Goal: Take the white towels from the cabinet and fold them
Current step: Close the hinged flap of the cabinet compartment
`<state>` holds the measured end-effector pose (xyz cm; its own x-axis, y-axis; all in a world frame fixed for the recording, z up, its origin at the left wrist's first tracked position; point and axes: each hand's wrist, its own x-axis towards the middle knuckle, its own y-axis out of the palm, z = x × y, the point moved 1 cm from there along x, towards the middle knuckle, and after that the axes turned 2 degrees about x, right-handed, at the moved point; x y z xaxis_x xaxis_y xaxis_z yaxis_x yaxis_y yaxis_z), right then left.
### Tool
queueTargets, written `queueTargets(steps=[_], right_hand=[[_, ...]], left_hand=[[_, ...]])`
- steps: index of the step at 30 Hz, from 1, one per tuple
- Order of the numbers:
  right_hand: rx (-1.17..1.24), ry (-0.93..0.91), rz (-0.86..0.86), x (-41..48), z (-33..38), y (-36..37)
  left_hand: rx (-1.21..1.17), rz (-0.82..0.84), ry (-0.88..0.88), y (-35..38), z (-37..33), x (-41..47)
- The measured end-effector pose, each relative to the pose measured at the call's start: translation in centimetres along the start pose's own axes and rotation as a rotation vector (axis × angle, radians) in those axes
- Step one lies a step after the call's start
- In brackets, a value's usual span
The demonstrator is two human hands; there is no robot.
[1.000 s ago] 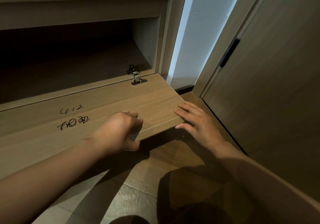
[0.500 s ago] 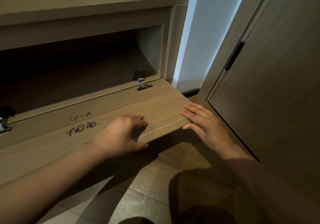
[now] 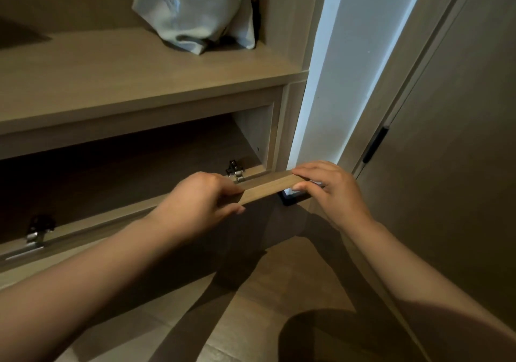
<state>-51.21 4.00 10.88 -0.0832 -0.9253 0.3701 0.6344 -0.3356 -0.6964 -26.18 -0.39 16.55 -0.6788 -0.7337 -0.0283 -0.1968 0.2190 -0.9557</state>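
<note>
The left hand (image 3: 203, 202) and, just beside it, the right hand (image 3: 332, 191) grasp the cabinet door (image 3: 268, 187) by its edge and should swing it evenly.

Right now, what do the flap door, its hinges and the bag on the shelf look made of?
The flap door looks like matte wood-grain laminate board: even grain, square edge. The hinges look like bright metal, likely steel: shiny glints. The bag seems soft pale fabric or thin plastic: limp creases, slight sheen.

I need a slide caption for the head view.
The left hand and right hand grip the door edge; a bag sits on the shelf above.
</note>
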Motion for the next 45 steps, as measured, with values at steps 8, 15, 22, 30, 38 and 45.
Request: queueTargets(steps=[8, 15, 22, 30, 38, 45], right_hand=[[-0.062, 0.109, 0.038, 5.0, 1.8, -0.8], [-0.075, 0.176, 0.056, 8.1, 2.2, -0.9], [-0.063, 0.248, 0.067, 10.9, 2.9, -0.7], [-0.200, 0.086, -0.167, 12.3, 3.6, -0.2], [-0.502, -0.182, 0.065, 16.6, 4.1, -1.1], [-0.473, -0.187, -0.103, 16.6, 3.5, -0.1]], left_hand=[[0.336, -0.344, 0.072, -3.2, 1.2, 1.1], [0.482, -0.288, -0.184, -6.3, 2.8, 3.8], [0.307, -0.193, -0.327, -8.0, 5.1, 6.1], [0.370, -0.252, -0.296, -7.5, 6.4, 6.5], [0.436, -0.292, -0.300, -6.7, 6.8, 6.7], [0.449, -0.323, -0.298, -6.3, 7.0, 6.8]])
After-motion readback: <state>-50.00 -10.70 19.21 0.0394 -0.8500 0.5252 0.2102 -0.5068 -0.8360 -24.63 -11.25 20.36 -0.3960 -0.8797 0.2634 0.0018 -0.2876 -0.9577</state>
